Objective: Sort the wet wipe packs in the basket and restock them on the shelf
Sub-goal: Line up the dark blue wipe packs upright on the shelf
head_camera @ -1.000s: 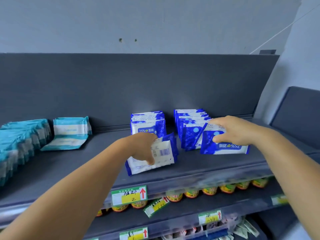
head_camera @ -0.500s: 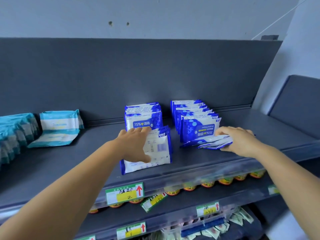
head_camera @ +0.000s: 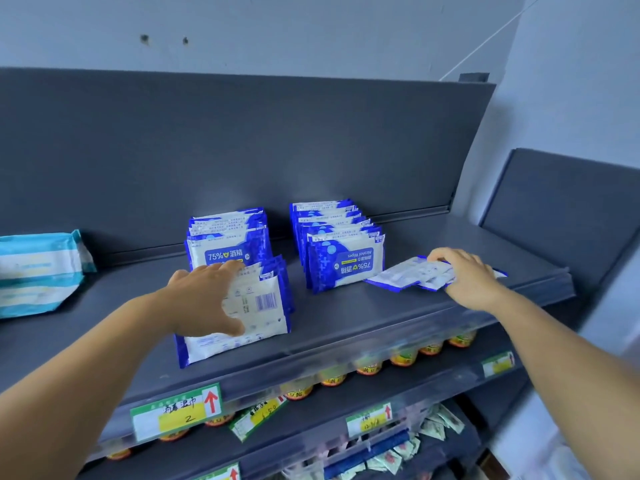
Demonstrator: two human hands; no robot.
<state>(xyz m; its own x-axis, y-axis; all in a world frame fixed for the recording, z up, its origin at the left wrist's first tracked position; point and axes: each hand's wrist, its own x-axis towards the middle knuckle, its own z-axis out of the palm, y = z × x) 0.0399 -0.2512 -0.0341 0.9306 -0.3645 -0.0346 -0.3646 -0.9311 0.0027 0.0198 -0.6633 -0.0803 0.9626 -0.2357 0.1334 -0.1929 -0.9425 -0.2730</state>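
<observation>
packs in the right hand point(head_camera: 465, 277) now lie nearly flat on the dark grey metal shelf point(head_camera: 346, 327); a second ago the same hand held a blue-and-white wet wipe pack upright, label facing out, against the right row. the left hand point(head_camera: 204, 299) has stayed on its bundle, which now stands a little straighter.

two rows of standing blue wipe packs sit mid-shelf: the left row point(head_camera: 227, 237) shows about five tops, the right row point(head_camera: 337, 244) about six (edges overlap, so the count is rough). the left hand grips a small upright bundle of blue-backed packs point(head_camera: 256, 303), perhaps three or four, thumb low on the white barcode face, fingers curled over the top edge, just in front of the left row. the right hand's fingers curl over two or three flat packs point(head_camera: 412, 273) lying just beside the right row's front pack. one teal-and-white wipe pack point(head_camera: 38, 271) rests well apart at the far left. three price tags are readable on the rails below, the nearest one green and yellow point(head_camera: 176, 412).
</observation>
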